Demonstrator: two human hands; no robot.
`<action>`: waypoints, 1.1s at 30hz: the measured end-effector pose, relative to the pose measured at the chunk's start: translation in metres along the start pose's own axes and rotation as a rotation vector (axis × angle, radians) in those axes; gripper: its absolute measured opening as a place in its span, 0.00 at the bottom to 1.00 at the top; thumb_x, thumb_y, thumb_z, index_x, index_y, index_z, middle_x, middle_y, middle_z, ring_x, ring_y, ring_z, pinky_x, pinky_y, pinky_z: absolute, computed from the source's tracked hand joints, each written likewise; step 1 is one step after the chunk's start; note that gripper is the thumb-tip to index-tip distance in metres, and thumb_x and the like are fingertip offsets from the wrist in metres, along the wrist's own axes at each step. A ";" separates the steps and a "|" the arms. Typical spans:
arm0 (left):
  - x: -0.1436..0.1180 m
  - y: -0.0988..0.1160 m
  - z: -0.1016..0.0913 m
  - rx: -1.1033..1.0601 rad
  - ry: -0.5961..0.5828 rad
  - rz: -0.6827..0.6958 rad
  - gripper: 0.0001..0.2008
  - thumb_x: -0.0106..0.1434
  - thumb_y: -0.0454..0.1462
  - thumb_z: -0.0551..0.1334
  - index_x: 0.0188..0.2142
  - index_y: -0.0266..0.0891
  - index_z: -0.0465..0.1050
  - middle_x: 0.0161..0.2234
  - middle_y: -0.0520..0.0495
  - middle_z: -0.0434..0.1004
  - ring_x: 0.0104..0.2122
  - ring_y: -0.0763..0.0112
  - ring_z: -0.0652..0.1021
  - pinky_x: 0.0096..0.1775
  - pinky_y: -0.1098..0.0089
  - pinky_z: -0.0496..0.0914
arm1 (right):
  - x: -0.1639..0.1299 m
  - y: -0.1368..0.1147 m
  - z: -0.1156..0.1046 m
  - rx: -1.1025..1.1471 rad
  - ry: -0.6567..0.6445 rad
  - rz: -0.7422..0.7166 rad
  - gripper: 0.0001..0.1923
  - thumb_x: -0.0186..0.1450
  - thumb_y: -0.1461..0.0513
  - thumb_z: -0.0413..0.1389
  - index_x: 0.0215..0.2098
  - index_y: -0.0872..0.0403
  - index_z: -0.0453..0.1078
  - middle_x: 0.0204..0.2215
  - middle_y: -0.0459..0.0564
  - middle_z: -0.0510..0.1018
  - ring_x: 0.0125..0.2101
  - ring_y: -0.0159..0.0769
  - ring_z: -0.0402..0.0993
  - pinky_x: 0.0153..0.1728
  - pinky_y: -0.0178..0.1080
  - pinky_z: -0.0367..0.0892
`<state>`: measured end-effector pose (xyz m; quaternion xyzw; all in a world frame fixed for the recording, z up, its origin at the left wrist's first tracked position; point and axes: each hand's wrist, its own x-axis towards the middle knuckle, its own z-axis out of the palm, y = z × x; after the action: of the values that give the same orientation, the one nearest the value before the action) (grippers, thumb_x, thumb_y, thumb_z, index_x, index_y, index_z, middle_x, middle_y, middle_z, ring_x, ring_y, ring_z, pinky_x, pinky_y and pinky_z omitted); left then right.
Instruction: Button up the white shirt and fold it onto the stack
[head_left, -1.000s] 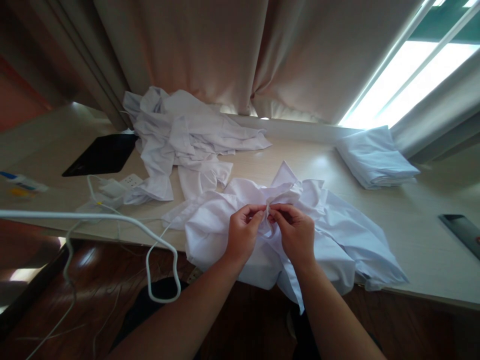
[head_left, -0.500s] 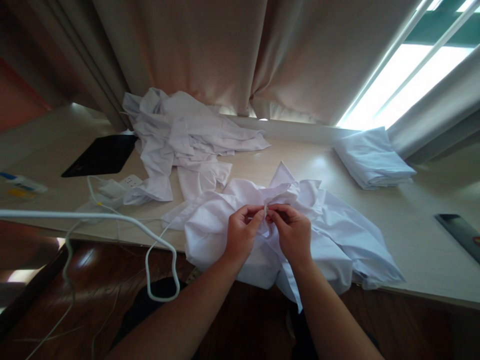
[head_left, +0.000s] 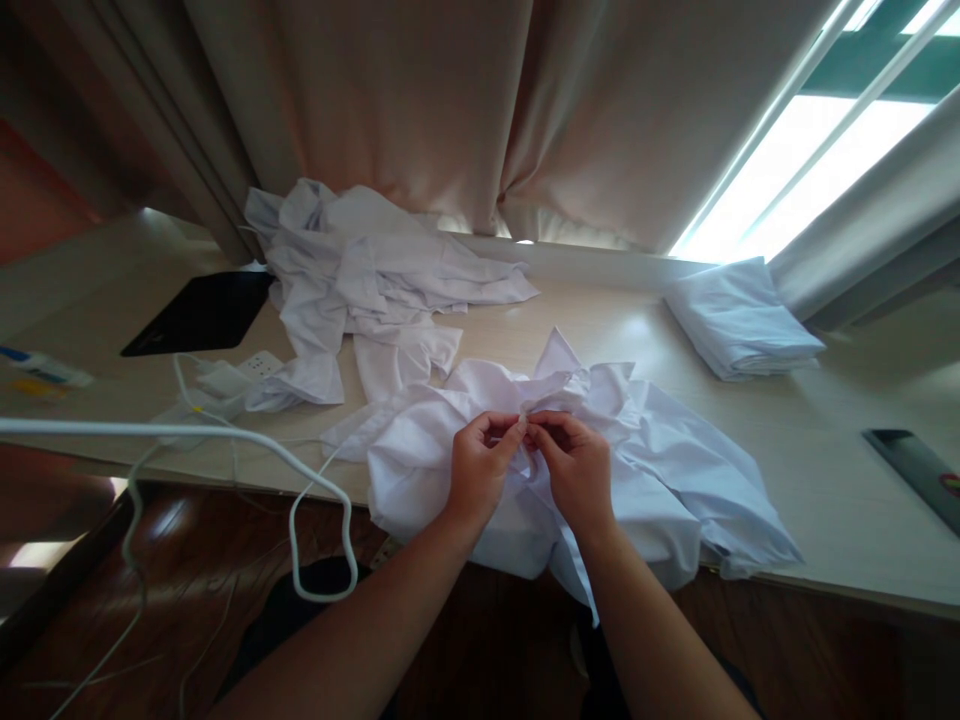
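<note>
A white collared shirt (head_left: 442, 480) lies rumpled along the front of the table, its lower part hanging over the edge. Near its collar, my left hand (head_left: 484, 465) pinches a small bit of the fabric between thumb and fingers. My right hand (head_left: 576, 470) grips the same spot from the other side, its fingertips touching or almost touching those of the left. Whether a button sits between the fingertips is too small to make out. The collar points stand up just behind my hands.
Behind lies a second crumpled white garment (head_left: 375, 260). A folded white stack (head_left: 742, 315) and a phone (head_left: 915, 475) are on the right. At left are a black mat (head_left: 199, 313), a power strip (head_left: 259, 366) and a glue bottle (head_left: 49, 370). A thick white cable (head_left: 247, 440) loops over the front edge.
My right hand has shifted slightly left, closer to my left hand. Both hands keep hold of the shirt. The view has moved very slightly.
</note>
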<state>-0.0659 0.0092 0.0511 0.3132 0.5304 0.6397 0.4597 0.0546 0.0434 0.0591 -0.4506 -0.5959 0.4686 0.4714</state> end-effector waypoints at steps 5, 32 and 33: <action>0.001 -0.002 -0.002 0.043 0.025 -0.001 0.12 0.59 0.43 0.68 0.36 0.35 0.79 0.31 0.46 0.81 0.31 0.71 0.78 0.36 0.72 0.70 | -0.001 0.001 0.003 0.010 -0.014 0.026 0.10 0.64 0.57 0.61 0.40 0.54 0.78 0.32 0.50 0.82 0.30 0.37 0.79 0.34 0.39 0.75; 0.005 -0.008 -0.003 0.129 0.036 0.023 0.12 0.62 0.44 0.65 0.36 0.35 0.78 0.33 0.47 0.79 0.34 0.70 0.75 0.39 0.71 0.68 | 0.002 0.009 -0.007 -0.233 -0.089 -0.230 0.06 0.65 0.64 0.59 0.42 0.51 0.75 0.37 0.47 0.80 0.34 0.34 0.77 0.38 0.38 0.74; 0.005 -0.008 -0.003 0.132 0.041 0.026 0.12 0.62 0.44 0.65 0.36 0.35 0.78 0.32 0.47 0.79 0.34 0.70 0.76 0.39 0.71 0.68 | 0.002 0.009 -0.007 -0.233 -0.089 -0.230 0.06 0.65 0.64 0.59 0.42 0.51 0.75 0.37 0.47 0.80 0.34 0.34 0.77 0.38 0.38 0.74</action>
<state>-0.0683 0.0128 0.0426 0.3367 0.5766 0.6155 0.4187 0.0621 0.0477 0.0513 -0.4097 -0.7143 0.3587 0.4395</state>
